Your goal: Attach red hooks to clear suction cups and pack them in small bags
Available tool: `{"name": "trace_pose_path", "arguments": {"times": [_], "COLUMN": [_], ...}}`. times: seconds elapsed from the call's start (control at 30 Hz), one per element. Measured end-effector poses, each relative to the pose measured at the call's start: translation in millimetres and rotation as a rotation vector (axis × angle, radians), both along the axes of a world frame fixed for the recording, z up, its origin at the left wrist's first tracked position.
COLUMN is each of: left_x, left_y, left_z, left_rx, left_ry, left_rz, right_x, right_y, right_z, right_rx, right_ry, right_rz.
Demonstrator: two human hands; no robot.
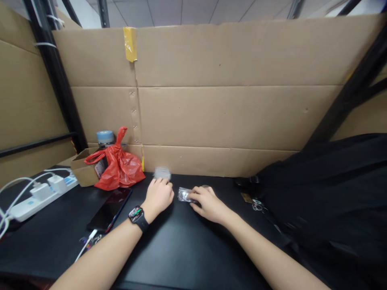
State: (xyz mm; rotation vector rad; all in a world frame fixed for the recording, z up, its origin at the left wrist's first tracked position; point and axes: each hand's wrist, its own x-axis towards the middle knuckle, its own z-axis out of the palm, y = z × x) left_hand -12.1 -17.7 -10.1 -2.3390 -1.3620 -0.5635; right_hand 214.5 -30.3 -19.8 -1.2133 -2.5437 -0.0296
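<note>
The shiny packet (183,194), likely slick, may skid beneath the right fingers (196,196); whether they or the curled left fingers (163,182) clamp anything, I cannot tell.

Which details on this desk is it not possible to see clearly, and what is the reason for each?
All in the head view:
Clear packet: its contents, partly covered by the right hand.
Pale object: blurred, its near edge behind the left hand.
Red bag: contents hidden by its plastic.
Blue-lidded bottle: lower part hidden by the red bag and carton.
Black fabric: cut off by the right edge.
</note>
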Motion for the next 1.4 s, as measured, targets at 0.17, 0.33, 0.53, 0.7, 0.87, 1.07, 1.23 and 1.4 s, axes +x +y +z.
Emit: {"name": "trace_pose_path", "arguments": {"times": [0.17, 0.33, 0.53, 0.7, 0.87, 1.07, 1.23, 1.4], "left_x": [-23.2, -36.5, -51.3, -59.5, -58.7, -55.6, -53.0, -48.0], "left_y": [12.4, 21.8, 30.7, 39.1, 40.2, 36.6, 32.8, 25.9], "left_z": [8.4, 7.3, 8.1, 2.5, 0.2, 4.2, 8.5, 14.3], "left_rx": [-0.043, -0.172, -0.342, -0.412, -0.389, -0.381, -0.367, -0.305], "left_ry": [-0.049, -0.136, -0.143, -0.155, -0.128, -0.091, -0.052, -0.156], "left_rz": [0.132, 0.112, -0.124, -0.245, -0.309, -0.265, -0.263, -0.251], "right_x": [-17.4, -3.5, 50.4, 65.9, 64.9, 65.7, 65.6, 61.3], "right_y": [27.7, 45.8, 45.4, 50.5, 51.3, 50.5, 49.3, 47.7], "right_z": [-7.5, -13.3, -16.0, -14.4, -14.1, -12.9, -10.7, -8.9], "right_rx": [0.111, 0.142, -0.065, -0.16, -0.157, -0.21, -0.236, -0.178], "right_ry": [-0.098, -0.099, 0.103, 0.265, 0.281, 0.347, 0.407, 0.476], "right_rz": [-0.188, -0.298, -0.29, -0.162, -0.185, -0.187, -0.142, -0.166]}}
